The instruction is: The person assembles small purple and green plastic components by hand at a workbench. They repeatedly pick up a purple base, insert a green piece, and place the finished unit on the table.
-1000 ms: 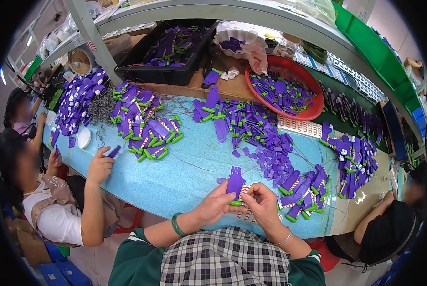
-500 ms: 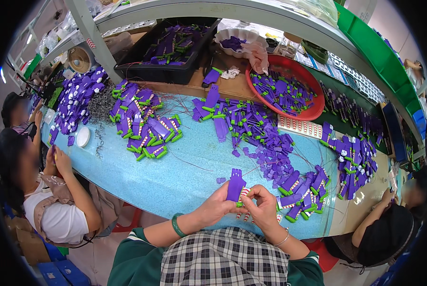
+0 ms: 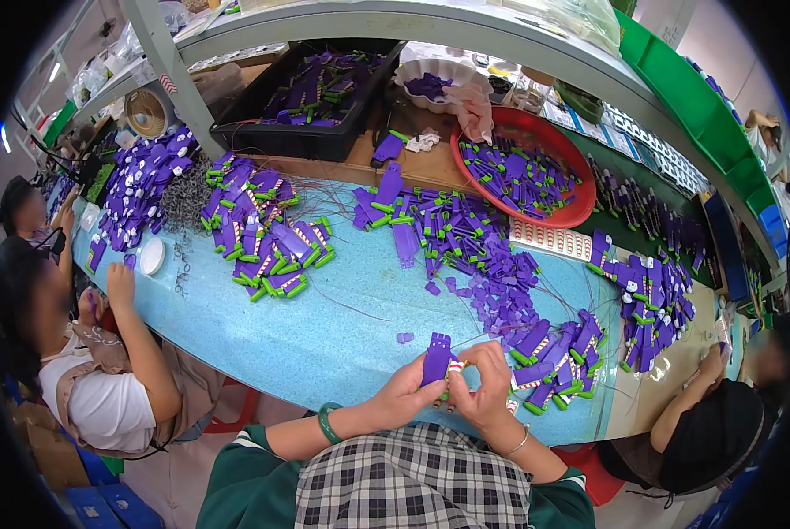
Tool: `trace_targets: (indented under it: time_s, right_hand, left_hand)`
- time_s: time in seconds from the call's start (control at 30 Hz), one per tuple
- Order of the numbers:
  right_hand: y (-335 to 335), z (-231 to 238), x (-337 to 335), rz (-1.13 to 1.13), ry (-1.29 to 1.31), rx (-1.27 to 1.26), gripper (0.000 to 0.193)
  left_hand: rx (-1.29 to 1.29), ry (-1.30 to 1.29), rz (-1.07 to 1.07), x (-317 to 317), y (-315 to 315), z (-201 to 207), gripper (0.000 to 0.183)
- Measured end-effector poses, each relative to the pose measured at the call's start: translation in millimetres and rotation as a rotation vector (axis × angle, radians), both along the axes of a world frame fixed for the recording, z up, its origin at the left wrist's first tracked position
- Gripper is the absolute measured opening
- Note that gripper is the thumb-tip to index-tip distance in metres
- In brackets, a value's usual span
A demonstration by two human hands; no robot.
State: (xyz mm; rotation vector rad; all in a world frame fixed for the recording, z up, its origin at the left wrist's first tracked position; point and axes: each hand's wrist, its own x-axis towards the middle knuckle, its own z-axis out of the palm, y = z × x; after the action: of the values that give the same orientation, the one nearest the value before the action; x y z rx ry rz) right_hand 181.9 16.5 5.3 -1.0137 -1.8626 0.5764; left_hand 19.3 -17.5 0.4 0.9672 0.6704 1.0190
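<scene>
Close to the table's front edge, my left hand [image 3: 404,398] grips a flat purple plastic part [image 3: 436,358] with slotted tabs at its top, the thumb lying along its face. My right hand [image 3: 485,388] is closed in a pinch at the part's right side, on a small red-and-white striped sticker [image 3: 456,366]. Fingers hide the lower end of the part. Just right of my right hand lies a pile of purple parts with green ends and striped stickers [image 3: 558,361]. One loose purple chip [image 3: 404,338] rests beyond my left hand.
Purple-green parts [image 3: 262,229] are heaped at left, beside a white lid [image 3: 152,256]. Small purple pieces [image 3: 501,295] spread across the middle. Behind stand a red basin [image 3: 589,198], a black tray [image 3: 324,137] and a sticker sheet [image 3: 549,238]. Co-workers sit left and right.
The purple part has tilted slightly and dipped in my left hand. My right fingers have risen a little along its side. The left co-worker's hand has moved up to the table.
</scene>
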Motion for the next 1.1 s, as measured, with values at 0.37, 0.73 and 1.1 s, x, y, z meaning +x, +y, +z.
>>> trace_targets:
  time_s: [0.37, 0.73, 1.1]
  right_hand:
    - [2.9, -1.7, -5.7, 0.403, 0.401, -0.687, 0.02]
    - [12.5, 9.3, 4.8, 0.371, 0.806, -1.003, 0.029]
    - [14.8, 17.4, 2.6, 0.401, 0.713, -1.052, 0.007]
  left_hand:
    - [-0.584, -0.603, -0.636, 5.2, 14.7, -28.9, 0.039]
    - [1.289, 0.828, 0.435, -31.2, 34.5, 27.6, 0.015]
    - [1.68, 0.776, 0.403, -28.3, 31.3, 15.7, 0.014]
